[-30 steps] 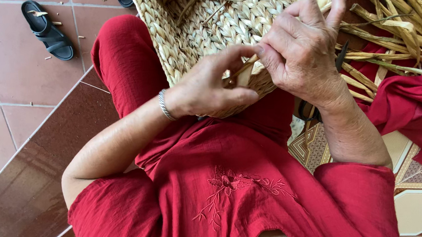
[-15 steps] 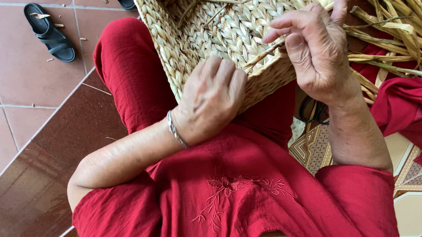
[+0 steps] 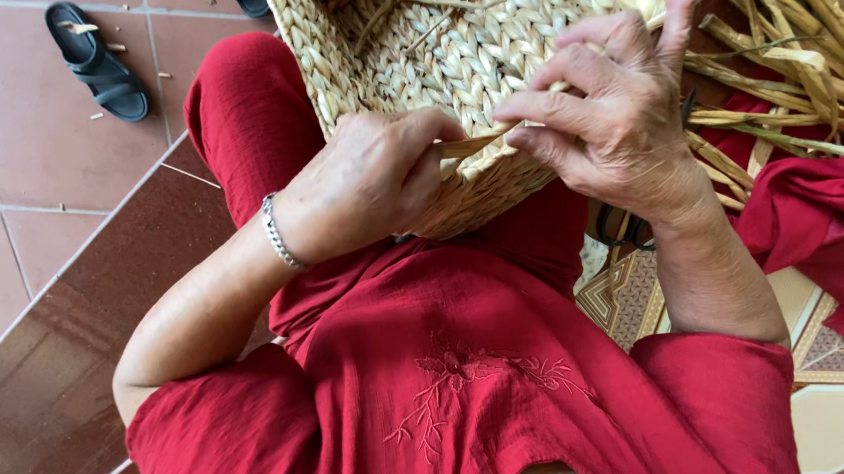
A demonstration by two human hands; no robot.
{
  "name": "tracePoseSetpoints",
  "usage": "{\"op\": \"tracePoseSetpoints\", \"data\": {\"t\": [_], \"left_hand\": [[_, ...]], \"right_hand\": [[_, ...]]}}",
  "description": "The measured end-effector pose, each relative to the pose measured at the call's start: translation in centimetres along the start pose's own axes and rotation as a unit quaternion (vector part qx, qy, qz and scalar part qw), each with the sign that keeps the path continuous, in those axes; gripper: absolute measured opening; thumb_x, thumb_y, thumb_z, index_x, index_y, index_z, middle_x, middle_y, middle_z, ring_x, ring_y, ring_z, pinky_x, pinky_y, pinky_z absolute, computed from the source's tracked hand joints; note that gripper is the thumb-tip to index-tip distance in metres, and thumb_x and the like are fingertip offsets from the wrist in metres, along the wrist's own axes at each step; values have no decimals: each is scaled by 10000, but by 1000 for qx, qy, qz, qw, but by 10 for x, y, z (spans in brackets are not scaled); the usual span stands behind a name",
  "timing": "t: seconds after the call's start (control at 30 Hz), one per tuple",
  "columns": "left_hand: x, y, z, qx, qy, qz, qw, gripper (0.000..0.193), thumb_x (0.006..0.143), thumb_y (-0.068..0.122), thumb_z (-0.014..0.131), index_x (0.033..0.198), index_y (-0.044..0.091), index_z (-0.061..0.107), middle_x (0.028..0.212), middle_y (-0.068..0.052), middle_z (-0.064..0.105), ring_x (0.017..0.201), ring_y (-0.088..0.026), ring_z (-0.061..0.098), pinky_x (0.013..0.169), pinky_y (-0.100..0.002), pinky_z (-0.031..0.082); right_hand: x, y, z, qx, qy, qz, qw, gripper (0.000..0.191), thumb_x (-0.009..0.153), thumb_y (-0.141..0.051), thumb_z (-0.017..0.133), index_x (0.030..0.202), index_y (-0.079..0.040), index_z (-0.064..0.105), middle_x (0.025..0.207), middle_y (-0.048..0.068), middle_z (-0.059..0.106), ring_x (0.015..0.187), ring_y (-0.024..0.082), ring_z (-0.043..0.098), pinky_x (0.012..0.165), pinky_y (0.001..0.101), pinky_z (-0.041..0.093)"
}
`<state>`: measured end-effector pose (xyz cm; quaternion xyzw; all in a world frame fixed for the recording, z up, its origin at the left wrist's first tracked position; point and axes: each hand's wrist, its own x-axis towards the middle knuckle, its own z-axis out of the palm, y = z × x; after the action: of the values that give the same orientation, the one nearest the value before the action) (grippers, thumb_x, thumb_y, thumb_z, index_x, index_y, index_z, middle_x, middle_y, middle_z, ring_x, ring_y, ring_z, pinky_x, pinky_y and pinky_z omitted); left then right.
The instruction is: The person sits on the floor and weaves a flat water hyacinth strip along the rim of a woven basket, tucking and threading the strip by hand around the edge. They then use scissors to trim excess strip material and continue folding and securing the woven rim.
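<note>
Both hands are on the same strand point(image 3: 470, 145) at the near rim of the basket point(image 3: 467, 43) in her lap: left hand point(image 3: 367, 181) closed round one end, right hand point(image 3: 604, 122) pinching the other. Sandal point(image 3: 95, 60) on the floor tiles.

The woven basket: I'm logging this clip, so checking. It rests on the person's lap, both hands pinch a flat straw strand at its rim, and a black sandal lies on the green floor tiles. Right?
Not quite: the floor tiles are reddish-brown, not green, as the head view shows. The rest holds.

Left hand point(image 3: 368, 186) and right hand point(image 3: 603, 117) pinching a straw strand point(image 3: 475, 145) at woven basket point(image 3: 468, 53) rim.
</note>
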<state>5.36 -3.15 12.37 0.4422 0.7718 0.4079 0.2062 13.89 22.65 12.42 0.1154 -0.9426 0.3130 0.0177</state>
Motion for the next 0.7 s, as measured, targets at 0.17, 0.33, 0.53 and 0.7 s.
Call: {"op": "tracePoseSetpoints", "data": {"t": [0.17, 0.33, 0.53, 0.7], "left_hand": [[-18, 28, 18, 89, -44, -35, 994, 95, 982, 89, 619, 990, 4, 577, 673, -137, 607, 529, -316, 624, 484, -461, 506], [-25, 36, 34, 60, -1, -5, 998, 139, 972, 80, 618, 1030, 4, 517, 709, -128, 579, 570, -316, 621, 490, -460, 497], [-34, 38, 28, 87, 15, 3, 996, 172, 981, 42, 611, 1130, -9, 541, 761, -108, 585, 622, -274, 624, 498, -419, 498], [-28, 6, 7, 134, 6, -1, 991, 112, 944, 47, 639, 1054, 66, 631, 790, -77, 599, 661, -259, 619, 525, -409, 502]], "right_hand": [[-5, 11, 34, -71, 78, -116, 988, 133, 1059, -332, 795, 1114, -215, 765, 1153, -21, 733, 1211, 275, 607, 1234, 596, 61], [-17, 18, 34, -8, 62, -120, 991, 186, 1070, -287, 791, 1143, -123, 743, 1078, 19, 717, 1048, 240, 667, 1182, 510, 264], [-12, 17, 26, -44, 47, -140, 988, 111, 1096, -292, 724, 1071, -186, 744, 1063, -49, 704, 1050, 192, 616, 1108, 454, 267], [-8, 12, 30, -52, 54, -128, 989, 195, 1120, -333, 733, 1008, -173, 747, 929, -50, 657, 1017, 193, 602, 1114, 458, 258]]}}
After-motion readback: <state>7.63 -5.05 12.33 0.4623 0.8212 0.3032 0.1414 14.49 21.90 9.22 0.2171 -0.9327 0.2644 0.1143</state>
